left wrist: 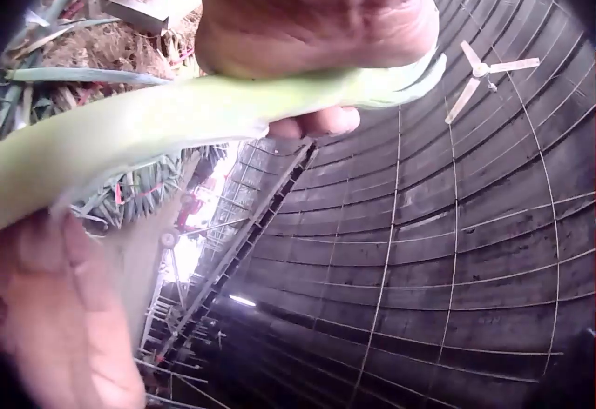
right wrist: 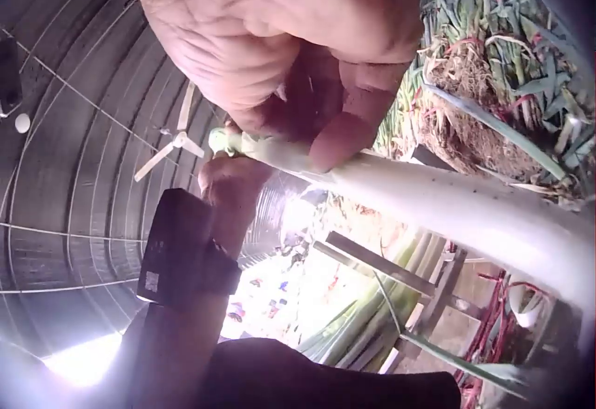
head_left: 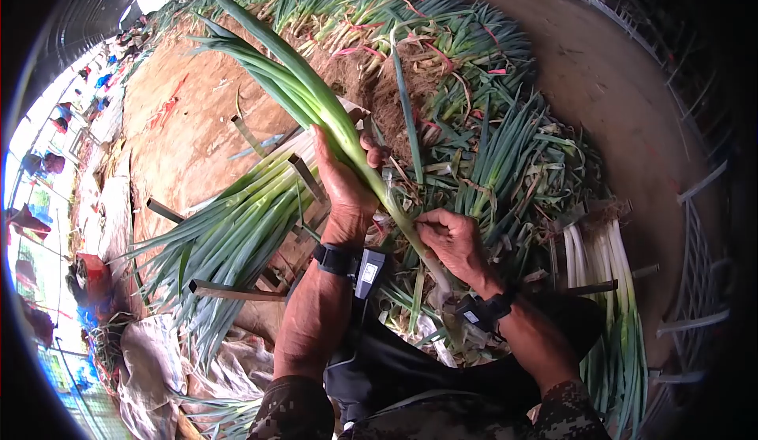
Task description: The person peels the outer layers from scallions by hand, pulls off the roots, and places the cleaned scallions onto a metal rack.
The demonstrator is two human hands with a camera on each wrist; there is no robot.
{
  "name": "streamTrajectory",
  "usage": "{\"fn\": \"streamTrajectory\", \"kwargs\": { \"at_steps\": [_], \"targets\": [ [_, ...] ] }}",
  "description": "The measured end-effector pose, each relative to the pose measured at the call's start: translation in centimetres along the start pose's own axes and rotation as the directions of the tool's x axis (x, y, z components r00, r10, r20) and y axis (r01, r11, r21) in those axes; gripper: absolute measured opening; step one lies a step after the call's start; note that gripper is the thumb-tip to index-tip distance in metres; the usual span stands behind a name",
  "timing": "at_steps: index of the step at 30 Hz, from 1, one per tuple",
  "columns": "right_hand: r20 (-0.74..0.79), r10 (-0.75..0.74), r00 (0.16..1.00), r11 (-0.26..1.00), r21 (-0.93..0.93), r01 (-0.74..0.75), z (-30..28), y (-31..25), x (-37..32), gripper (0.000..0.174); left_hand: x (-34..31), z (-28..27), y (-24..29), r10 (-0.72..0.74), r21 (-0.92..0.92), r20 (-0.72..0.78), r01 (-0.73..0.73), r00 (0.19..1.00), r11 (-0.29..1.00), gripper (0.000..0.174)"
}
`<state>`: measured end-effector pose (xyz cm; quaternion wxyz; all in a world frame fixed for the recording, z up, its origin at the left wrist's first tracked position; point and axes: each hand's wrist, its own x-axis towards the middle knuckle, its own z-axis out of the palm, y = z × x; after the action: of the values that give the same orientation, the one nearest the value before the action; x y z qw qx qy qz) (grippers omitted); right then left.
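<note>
A long scallion (head_left: 339, 128) slants across the head view, its green leaves up to the left and its pale stalk down toward the lap. My left hand (head_left: 345, 187) grips it where the leaves meet the stalk. Lower down, my right hand (head_left: 454, 238) pinches the outer skin of the stalk between thumb and fingers. In the right wrist view, the thumb and fingertips of this right hand (right wrist: 298, 55) press at the pale stalk (right wrist: 447, 200). The left wrist view has the left hand (left wrist: 317, 13) wrapped over the stalk (left wrist: 177, 120).
To the left, many scallions (head_left: 260, 195) lie on a wooden rack with upright posts (head_left: 237, 291). A second bunch (head_left: 612, 274), roots up, rests at the right. Loose leaves (head_left: 545, 171) are heaped before me, and tied bundles (head_left: 355, 13) line the back.
</note>
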<state>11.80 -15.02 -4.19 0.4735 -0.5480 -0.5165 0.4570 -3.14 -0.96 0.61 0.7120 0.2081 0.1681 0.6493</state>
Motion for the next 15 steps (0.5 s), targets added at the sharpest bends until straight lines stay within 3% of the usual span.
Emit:
{"fn": "streamTrajectory", "kwargs": {
  "at_steps": [2, 3, 5, 8, 9, 12, 15],
  "targets": [
    [-0.012, -0.016, 1.0, 0.998, -0.056, 0.015, 0.3, -1.4, 0.0, 0.024, 0.5, -0.6, -0.2, 0.012, 0.009, -0.069, -0.012, 0.998, 1.0, 0.058],
    [-0.029, -0.07, 0.997, 0.993, -0.1, 0.067, 0.5, -1.4, 0.2, 0.025, 0.3, -0.4, -0.1, 0.01, -0.013, -0.035, -0.01, 0.999, 1.0, 0.048],
    [-0.058, -0.18, 0.982, 0.968, -0.189, 0.166, 0.8, -1.3, 0.7, 0.027, -0.2, 0.1, -0.2, 0.024, -0.026, -0.058, -0.025, 0.998, 0.999, 0.045],
    [-0.124, -0.187, 0.974, 0.913, -0.387, 0.127, 1.3, -4.0, 1.2, 0.024, -1.0, 0.6, -0.8, 0.028, -0.026, -0.05, -0.029, 0.998, 0.999, 0.043],
    [-0.121, -0.255, 0.959, 0.886, -0.427, 0.182, 1.3, -3.5, 1.6, 0.019, -1.2, 0.7, -1.0, 0.03, -0.023, -0.042, -0.031, 0.999, 0.999, 0.043],
    [-0.092, -0.377, 0.922, 0.849, -0.432, 0.304, 0.8, -2.7, 1.8, 0.018, -1.1, 1.3, -1.0, 0.055, -0.048, -0.099, -0.06, 0.994, 0.997, 0.044],
    [-0.079, -0.334, 0.939, 0.866, -0.419, 0.273, 0.3, -1.5, 1.9, 0.018, -1.4, 1.6, -0.7, 0.081, -0.023, 0.01, -0.08, 0.997, 0.997, 0.043]
  ]
}}
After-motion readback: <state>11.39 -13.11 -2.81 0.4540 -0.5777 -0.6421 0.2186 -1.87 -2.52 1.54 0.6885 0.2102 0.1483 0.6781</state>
